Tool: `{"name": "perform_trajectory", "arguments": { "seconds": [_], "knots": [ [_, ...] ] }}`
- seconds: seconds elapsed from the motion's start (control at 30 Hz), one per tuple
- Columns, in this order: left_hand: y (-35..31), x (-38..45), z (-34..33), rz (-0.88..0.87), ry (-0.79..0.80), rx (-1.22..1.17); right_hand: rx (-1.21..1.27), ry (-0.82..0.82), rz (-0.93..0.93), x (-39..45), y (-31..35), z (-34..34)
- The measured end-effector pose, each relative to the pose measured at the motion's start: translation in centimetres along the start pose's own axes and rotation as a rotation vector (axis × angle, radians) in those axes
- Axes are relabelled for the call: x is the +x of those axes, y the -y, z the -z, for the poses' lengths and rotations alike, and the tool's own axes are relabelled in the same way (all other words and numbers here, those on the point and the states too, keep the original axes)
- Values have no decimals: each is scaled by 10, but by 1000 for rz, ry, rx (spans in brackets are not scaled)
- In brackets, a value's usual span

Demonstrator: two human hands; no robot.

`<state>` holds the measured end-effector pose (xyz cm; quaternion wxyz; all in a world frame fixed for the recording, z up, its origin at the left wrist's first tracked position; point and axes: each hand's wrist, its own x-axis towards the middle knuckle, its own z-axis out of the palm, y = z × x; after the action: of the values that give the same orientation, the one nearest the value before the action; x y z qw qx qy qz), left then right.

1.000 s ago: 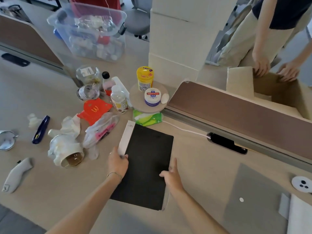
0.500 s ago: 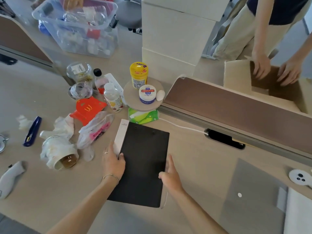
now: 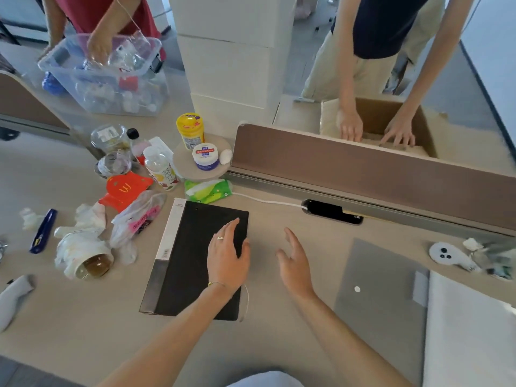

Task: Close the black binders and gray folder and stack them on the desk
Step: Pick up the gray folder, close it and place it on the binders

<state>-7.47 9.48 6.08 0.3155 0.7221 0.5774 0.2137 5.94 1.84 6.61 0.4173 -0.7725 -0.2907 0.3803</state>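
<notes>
A closed black binder (image 3: pixel 190 255) with a white spine label lies flat on the beige desk (image 3: pixel 279 325) in front of me. My left hand (image 3: pixel 227 254) rests flat on its right half, fingers spread, gripping nothing. My right hand (image 3: pixel 294 261) hovers open over the bare desk just right of the binder, touching nothing. A closed gray folder (image 3: pixel 382 297) with a white snap dot lies flat further right. I cannot tell whether a second binder lies under the black one.
Clutter fills the left: crumpled tissues, a tipped cup (image 3: pixel 93 265), plastic bags, bottles, a green wipes pack (image 3: pixel 208 188). A brown divider (image 3: pixel 363 169) and white cable (image 3: pixel 268 201) run behind. White paper (image 3: pixel 472 331) lies far right. Two other people handle a clear bin (image 3: pixel 106 76) and a cardboard box (image 3: pixel 391 121).
My left hand moved from the binder's spine edge onto its cover. My right hand let go of the binder's right edge and shifted right, off the binder. The binder stayed put.
</notes>
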Motion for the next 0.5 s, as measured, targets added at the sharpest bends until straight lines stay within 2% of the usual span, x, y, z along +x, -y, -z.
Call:
{"name": "perform_trajectory", "arguments": {
  "seconds": [0.17,0.33,0.5],
  "knots": [
    [-51,-31,-38,-127,59,35,56,-99,13,-14,-25,69],
    [-91,-65,-89,-164,177,7,104,-194,-95,-34,-70,144],
    [-119,-96,-153,37,353,-142,134,-231,-230,-51,-129,214]
  ]
}}
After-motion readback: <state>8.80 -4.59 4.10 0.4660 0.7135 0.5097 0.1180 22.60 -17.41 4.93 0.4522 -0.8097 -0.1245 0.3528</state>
